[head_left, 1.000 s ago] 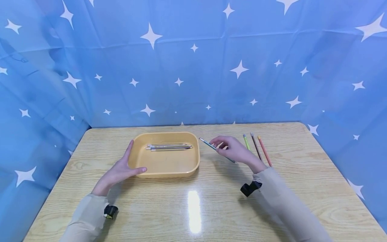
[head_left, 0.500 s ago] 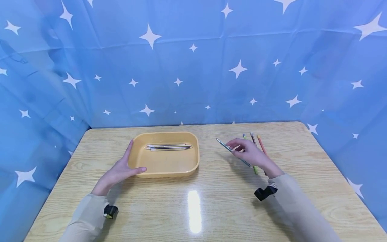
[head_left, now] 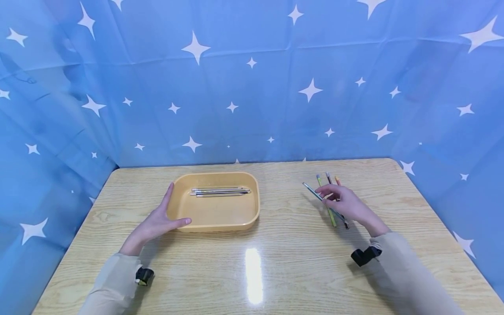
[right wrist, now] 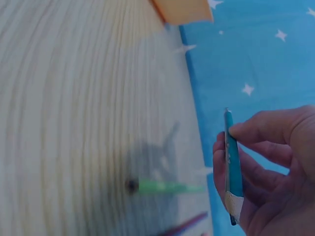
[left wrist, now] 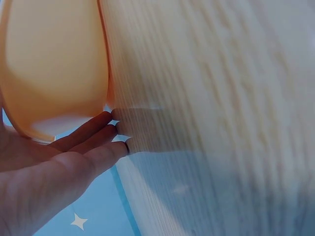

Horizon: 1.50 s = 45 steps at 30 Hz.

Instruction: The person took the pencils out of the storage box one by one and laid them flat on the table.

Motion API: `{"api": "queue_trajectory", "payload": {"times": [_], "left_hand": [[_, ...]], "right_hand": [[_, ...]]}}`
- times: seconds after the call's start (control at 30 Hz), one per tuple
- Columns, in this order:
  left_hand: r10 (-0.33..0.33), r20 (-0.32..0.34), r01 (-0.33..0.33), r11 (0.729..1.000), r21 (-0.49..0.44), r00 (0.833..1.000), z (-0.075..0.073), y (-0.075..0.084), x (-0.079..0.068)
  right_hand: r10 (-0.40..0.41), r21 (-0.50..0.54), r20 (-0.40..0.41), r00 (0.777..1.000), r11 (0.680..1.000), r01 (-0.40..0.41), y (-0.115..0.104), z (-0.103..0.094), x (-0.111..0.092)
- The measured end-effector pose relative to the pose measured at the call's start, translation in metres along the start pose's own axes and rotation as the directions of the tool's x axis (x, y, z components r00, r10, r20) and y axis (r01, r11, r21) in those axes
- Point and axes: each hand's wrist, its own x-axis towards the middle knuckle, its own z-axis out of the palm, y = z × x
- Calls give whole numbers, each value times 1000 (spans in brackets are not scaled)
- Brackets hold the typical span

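Note:
My left hand (head_left: 157,222) lies at the left end of a yellow-orange plastic tray (head_left: 214,218), its straight fingers along the side wall and its thumb over the front rim. In the tray several pencils (head_left: 220,191) rest side by side. A teal pencil (head_left: 312,190) is pinched between the thumb and fingers of my right hand (head_left: 348,204). In the right wrist view its sharpened wooden end (right wrist: 234,202) points down. Below that hand lie a green pencil (head_left: 333,220), a dark pencil (head_left: 328,176) and an orange pencil (head_left: 337,180), partly covered by the hand.
The wood-grain table (head_left: 197,271) ends at the back against a blue curtain (head_left: 252,100) printed with white stars. A bright light reflection (head_left: 253,275) shows on the tabletop near the front.
My right hand has moved right with the teal pencil, away from the tray and over the pencils on the table. The left hand and tray have stayed in place.

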Motion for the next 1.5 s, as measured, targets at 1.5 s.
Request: {"api": "queue_trajectory", "payload": {"times": [1.5], "left_hand": [[24, -6, -24, 1000, -2, 1000, 1, -3, 0]], "right_hand": [[182, -194, -227, 957, 954, -228, 71, -39, -16]]}}
